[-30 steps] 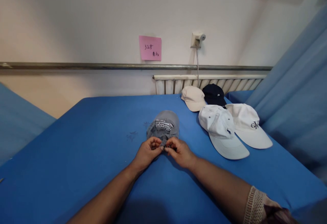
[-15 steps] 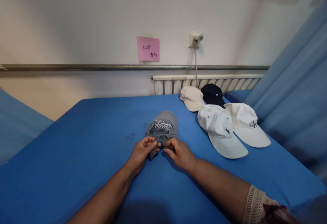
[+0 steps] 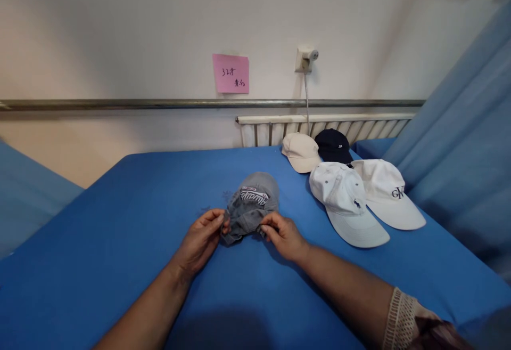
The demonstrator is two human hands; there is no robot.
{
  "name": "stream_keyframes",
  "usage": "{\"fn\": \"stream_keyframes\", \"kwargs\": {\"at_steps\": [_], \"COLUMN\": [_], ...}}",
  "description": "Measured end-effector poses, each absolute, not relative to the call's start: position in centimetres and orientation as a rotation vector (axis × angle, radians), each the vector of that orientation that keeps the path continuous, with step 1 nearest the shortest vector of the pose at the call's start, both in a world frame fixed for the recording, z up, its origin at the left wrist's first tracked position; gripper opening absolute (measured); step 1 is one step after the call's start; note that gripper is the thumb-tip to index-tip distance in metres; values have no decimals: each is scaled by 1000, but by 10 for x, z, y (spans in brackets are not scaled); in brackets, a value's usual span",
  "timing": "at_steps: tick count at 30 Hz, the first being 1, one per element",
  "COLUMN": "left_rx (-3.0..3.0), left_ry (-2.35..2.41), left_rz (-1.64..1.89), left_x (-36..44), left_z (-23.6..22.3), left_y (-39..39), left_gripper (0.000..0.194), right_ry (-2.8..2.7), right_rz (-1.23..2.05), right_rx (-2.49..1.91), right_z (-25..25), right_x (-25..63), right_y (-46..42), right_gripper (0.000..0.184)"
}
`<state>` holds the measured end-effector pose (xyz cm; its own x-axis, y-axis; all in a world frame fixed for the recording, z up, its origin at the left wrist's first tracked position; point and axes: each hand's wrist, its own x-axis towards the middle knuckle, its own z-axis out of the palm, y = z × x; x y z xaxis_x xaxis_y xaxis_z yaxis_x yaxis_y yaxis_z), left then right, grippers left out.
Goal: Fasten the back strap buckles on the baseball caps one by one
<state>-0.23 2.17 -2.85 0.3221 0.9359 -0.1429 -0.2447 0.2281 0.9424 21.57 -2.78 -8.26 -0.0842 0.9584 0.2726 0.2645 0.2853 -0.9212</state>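
Note:
A grey cap [image 3: 254, 203] with white lettering lies in the middle of the blue table [image 3: 120, 233], its back toward me. My left hand [image 3: 200, 239] pinches the cap's rear fabric on the left side. On the right side my right hand [image 3: 282, 234] grips the same rear edge with its fingers closed. The fabric is spread between the two hands.
To the right lie several caps: a white one with a small logo [image 3: 343, 201], a white one with black letters [image 3: 386, 192], a cream one [image 3: 300, 152] and a navy one [image 3: 334, 146]. Blue curtain [image 3: 459, 126] hangs at the right. A pink note [image 3: 230, 73] sticks on the wall.
My hands have moved apart, the left one sliding left, and the cap's rear fabric has opened wider between them.

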Motion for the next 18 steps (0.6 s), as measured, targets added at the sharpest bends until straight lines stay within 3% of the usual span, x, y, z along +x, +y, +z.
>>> {"fn": "stream_keyframes", "kwargs": {"at_steps": [9, 18], "left_rx": [1387, 1289], "left_ry": [1013, 971], "left_rz": [688, 698], "left_x": [29, 24], "left_z": [-48, -43], "left_y": [6, 7], "left_gripper": [32, 33], "right_ry": [-1453, -1601], "right_rz": [1021, 869], "right_rx": [-1009, -1117], "right_z": [-90, -85], "right_x": [212, 213], "right_y": [-26, -31], "right_gripper": [8, 3]}}
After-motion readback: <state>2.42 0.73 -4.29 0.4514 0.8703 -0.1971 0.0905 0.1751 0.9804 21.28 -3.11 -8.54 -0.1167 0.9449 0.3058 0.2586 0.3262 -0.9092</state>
